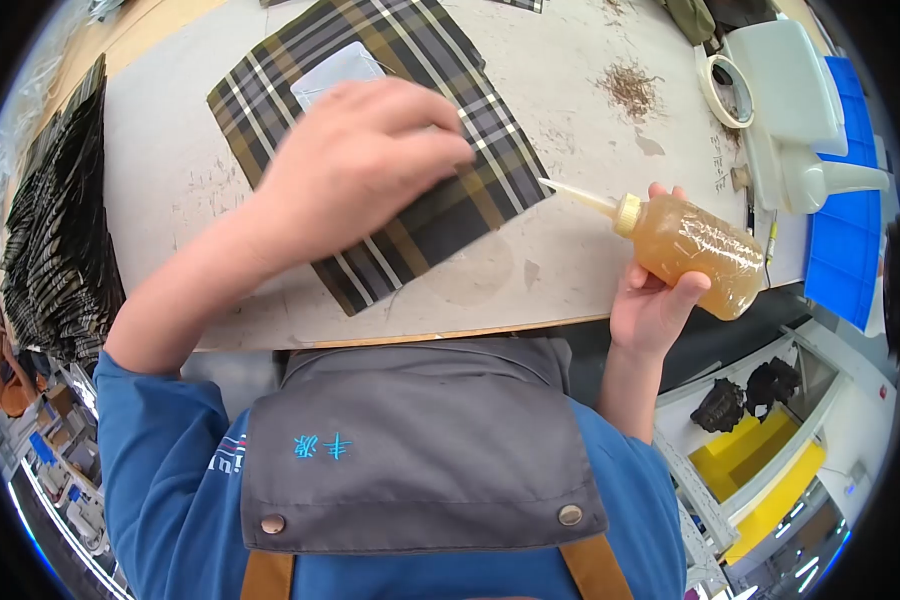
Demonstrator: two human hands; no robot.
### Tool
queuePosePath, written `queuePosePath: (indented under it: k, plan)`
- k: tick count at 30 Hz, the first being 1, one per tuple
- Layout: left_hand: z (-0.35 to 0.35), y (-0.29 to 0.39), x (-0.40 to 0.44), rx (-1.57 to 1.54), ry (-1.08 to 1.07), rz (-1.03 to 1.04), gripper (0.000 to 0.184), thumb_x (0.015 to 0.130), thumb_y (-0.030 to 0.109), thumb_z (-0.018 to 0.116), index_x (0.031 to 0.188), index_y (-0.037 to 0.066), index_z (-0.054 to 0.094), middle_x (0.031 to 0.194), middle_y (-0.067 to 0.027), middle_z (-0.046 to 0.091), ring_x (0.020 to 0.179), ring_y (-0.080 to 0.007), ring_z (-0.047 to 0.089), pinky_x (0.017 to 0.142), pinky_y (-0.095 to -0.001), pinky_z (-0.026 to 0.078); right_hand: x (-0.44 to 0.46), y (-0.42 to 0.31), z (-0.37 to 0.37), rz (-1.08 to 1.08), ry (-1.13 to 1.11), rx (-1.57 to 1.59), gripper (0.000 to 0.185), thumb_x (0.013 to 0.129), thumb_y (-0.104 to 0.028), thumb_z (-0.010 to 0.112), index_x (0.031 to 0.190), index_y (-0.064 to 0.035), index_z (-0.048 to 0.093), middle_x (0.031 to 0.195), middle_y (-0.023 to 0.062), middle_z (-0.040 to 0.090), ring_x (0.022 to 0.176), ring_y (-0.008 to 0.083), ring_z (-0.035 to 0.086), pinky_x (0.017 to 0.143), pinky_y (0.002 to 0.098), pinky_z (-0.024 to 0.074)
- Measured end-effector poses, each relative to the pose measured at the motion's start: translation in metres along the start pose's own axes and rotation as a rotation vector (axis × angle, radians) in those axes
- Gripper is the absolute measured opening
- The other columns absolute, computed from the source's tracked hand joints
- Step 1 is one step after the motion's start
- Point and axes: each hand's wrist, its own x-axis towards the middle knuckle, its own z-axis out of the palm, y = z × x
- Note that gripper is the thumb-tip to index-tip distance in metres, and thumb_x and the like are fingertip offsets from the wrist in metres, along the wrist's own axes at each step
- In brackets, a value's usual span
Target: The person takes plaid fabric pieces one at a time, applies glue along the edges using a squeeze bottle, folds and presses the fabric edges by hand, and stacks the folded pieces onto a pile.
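My right hand (662, 290) is wrapped round a squeeze bottle (705, 250) of amber liquid, tilted with its long pale nozzle pointing left to the corner of the plaid cloth. My left hand (375, 160) hovers over the cloth, fingers curled into a pinch and slightly blurred; what they hold, if anything, is hidden. Beneath it the plaid cloth piece (420, 225), dark grey, brown and white, lies flat on the worktable (530, 100). A whitish, translucent squarish piece (336, 70) rests on the cloth, partly behind my left hand.
A stack of dark plaid pieces (65, 230) stands at the table's left edge. At the right are a tape roll (715, 92), a white plastic container (785, 85) and a blue tray (838, 250). Brown thread scraps (628, 90) lie at the back. A yellow bin (745, 450) is below right.
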Motion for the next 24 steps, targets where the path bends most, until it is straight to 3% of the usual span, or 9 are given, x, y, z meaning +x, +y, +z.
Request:
queuePosePath:
  k: [4, 5, 7, 10, 14, 17, 19, 24]
  plan:
    - [0.033, 0.014, 0.011, -0.042, -0.012, 0.088, 0.027, 0.079, 0.009, 0.075, 0.105, 0.016, 0.074, 0.107, 0.0015, 0.067, 0.1, -0.0202, 0.065, 0.084, -0.0346, 0.05, -0.01, -0.004, 0.001, -0.051, 0.076, -0.128, 0.11, 0.076, -0.071, 0.076, 0.149, 0.0033, 0.041, 0.151, 0.0218, 0.048, 0.094, 0.008, 0.066, 0.061, 0.015, 0.0482]
    - [0.037, 0.014, 0.013, -0.045, -0.014, 0.092, 0.027, 0.079, 0.009, 0.075, 0.105, 0.016, 0.074, 0.107, 0.0015, 0.067, 0.1, -0.0202, 0.065, 0.084, -0.0346, 0.05, -0.011, -0.005, 0.002, -0.052, 0.081, -0.129, 0.11, 0.076, -0.071, 0.076, 0.149, 0.0033, 0.041, 0.151, 0.0218, 0.048, 0.094, 0.008, 0.066, 0.061, 0.015, 0.0482]
    - [0.043, 0.014, 0.014, -0.028, -0.05, 0.098, 0.029, 0.079, 0.01, 0.073, 0.108, 0.017, 0.074, 0.108, 0.0025, 0.066, 0.099, -0.0185, 0.064, 0.083, -0.0333, 0.05, -0.012, -0.004, 0.004, -0.096, 0.098, -0.147, 0.108, 0.077, -0.069, 0.076, 0.148, 0.0032, 0.041, 0.149, 0.022, 0.05, 0.114, 0.0158, 0.065, 0.062, 0.0156, 0.05]
    - [0.044, 0.015, 0.016, -0.02, -0.068, 0.095, 0.029, 0.08, 0.01, 0.073, 0.109, 0.017, 0.074, 0.107, 0.0028, 0.065, 0.098, -0.018, 0.063, 0.082, -0.0328, 0.05, -0.01, -0.003, -0.005, -0.07, 0.062, -0.179, 0.106, 0.076, -0.069, 0.077, 0.147, 0.0025, 0.042, 0.147, 0.0212, 0.053, 0.125, 0.0214, 0.061, 0.061, 0.0158, 0.0504]
    - [0.044, 0.015, 0.015, -0.023, -0.064, 0.088, 0.029, 0.081, 0.011, 0.073, 0.109, 0.017, 0.074, 0.107, 0.0027, 0.065, 0.099, -0.0181, 0.063, 0.081, -0.0328, 0.05, -0.013, -0.003, -0.003, -0.035, 0.03, -0.172, 0.104, 0.077, -0.068, 0.077, 0.146, 0.0015, 0.044, 0.146, 0.0207, 0.053, 0.129, 0.0224, 0.059, 0.06, 0.0161, 0.051]
    - [0.045, 0.013, 0.014, -0.032, -0.051, 0.093, 0.028, 0.082, 0.011, 0.073, 0.109, 0.017, 0.074, 0.107, 0.0028, 0.065, 0.099, -0.0182, 0.063, 0.081, -0.0328, 0.05, -0.017, -0.002, 0.005, -0.07, 0.063, -0.178, 0.102, 0.076, -0.067, 0.078, 0.145, 0.0009, 0.046, 0.145, 0.0222, 0.054, 0.12, 0.0181, 0.065, 0.06, 0.0162, 0.0511]
    - [0.044, 0.013, 0.013, -0.046, -0.06, 0.087, 0.028, 0.082, 0.011, 0.074, 0.109, 0.017, 0.073, 0.109, 0.0026, 0.065, 0.101, -0.0192, 0.063, 0.083, -0.0341, 0.05, -0.019, -0.002, 0.006, -0.022, 0.032, -0.069, 0.099, 0.075, -0.051, 0.086, 0.144, 0.0041, 0.043, 0.137, 0.0264, 0.057, 0.104, 0.0211, 0.071, 0.054, 0.0193, 0.0576]
    - [0.034, 0.011, 0.0, -0.08, -0.039, 0.042, 0.03, 0.081, 0.009, 0.076, 0.11, 0.016, 0.073, 0.112, 0.0014, 0.066, 0.103, -0.0214, 0.063, 0.087, -0.0362, 0.049, -0.024, 0.0, 0.012, -0.004, 0.001, -0.042, 0.1, 0.073, -0.051, 0.088, 0.143, 0.0054, 0.044, 0.137, 0.0274, 0.058, 0.102, 0.0201, 0.071, 0.054, 0.0183, 0.0573]
